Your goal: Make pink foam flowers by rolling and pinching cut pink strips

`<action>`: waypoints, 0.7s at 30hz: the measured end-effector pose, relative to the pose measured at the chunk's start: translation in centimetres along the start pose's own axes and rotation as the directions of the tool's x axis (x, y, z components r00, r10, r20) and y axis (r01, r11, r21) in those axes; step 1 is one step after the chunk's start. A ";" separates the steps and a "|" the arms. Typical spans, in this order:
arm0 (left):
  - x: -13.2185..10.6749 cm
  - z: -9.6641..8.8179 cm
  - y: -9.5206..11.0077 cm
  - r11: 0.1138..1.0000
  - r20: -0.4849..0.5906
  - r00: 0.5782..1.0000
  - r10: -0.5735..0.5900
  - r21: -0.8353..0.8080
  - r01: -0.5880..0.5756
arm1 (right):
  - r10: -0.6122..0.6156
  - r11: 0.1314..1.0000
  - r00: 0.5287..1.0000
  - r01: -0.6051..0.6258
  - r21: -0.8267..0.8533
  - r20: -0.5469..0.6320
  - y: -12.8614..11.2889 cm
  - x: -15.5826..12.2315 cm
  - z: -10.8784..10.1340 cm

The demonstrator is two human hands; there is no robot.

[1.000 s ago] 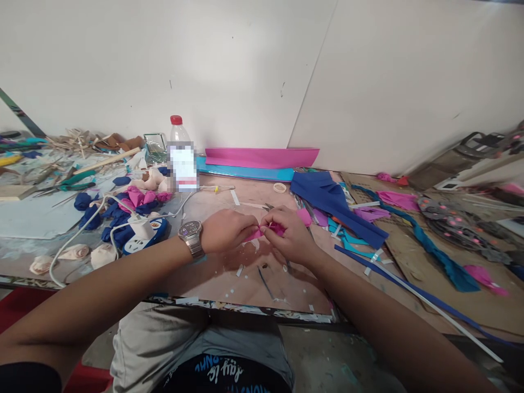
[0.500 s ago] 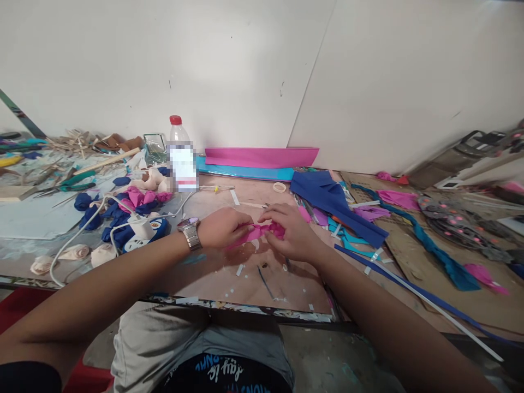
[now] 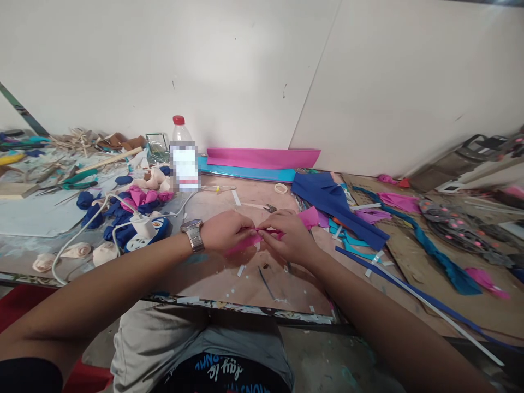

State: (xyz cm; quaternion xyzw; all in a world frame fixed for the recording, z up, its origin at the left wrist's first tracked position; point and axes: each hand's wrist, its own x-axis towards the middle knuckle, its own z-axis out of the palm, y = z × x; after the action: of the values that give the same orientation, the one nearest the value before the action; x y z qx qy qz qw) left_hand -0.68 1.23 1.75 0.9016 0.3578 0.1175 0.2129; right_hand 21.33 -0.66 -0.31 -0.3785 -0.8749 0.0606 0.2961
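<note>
My left hand (image 3: 230, 231), with a metal watch (image 3: 192, 234) at its wrist, pinches a strip of pink crepe paper (image 3: 239, 245). Close against it, my right hand (image 3: 287, 236) is closed on the same strip, fingertips meeting those of the left. Part of the strip hangs below the left fingers, and a pink end shows beyond the right knuckles. Just past the right hand lie the tips of a pair of scissors (image 3: 270, 208). A roll of tape (image 3: 280, 188) rests farther back on the table (image 3: 254, 278).
A red-capped bottle (image 3: 180, 131) stands at the back. Left of my hands are a power strip (image 3: 149, 234) with a white cable, blue and pink paper flowers (image 3: 141, 197), and pliers (image 3: 79, 180). Folded blue paper (image 3: 319, 191) and cardboard (image 3: 413, 256) lie to the right.
My fingertips have come together on the pink strip. A pink end now stands out past my right hand, and the scissor tips show more. The view has shifted slightly.
</note>
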 end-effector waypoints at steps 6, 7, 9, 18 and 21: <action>0.0 0.0 -0.3 0.993 0.042 0.998 0.044 -0.113 -0.039 | 0.007 0.998 1.000 -0.006 0.056 -0.005 0.1 0.1 -0.2; 0.1 0.0 -0.4 0.990 0.046 0.998 0.047 -0.132 -0.040 | 0.000 0.998 1.000 0.000 0.067 -0.008 0.0 0.0 -0.2; 0.1 -0.1 -0.5 0.983 0.057 0.997 0.047 -0.180 -0.036 | -0.013 0.997 1.000 0.015 0.079 -0.028 -0.1 0.0 -0.2; 0.3 -0.7 -0.9 0.864 0.184 0.983 0.003 -0.495 0.090 | -0.164 0.986 0.976 0.166 0.006 -0.145 -0.3 -0.1 -0.2; 0.4 -0.8 -0.6 0.862 0.160 0.987 0.003 -0.501 0.078 | -0.183 0.983 0.973 0.181 -0.029 -0.139 -0.2 -0.1 -0.3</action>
State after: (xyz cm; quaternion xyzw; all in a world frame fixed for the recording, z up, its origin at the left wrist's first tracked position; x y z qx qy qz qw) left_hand -1.11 2.14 2.19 0.8134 0.3144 0.1326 0.4711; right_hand 21.42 -0.88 -0.02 -0.3026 -0.8832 -0.0006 0.3583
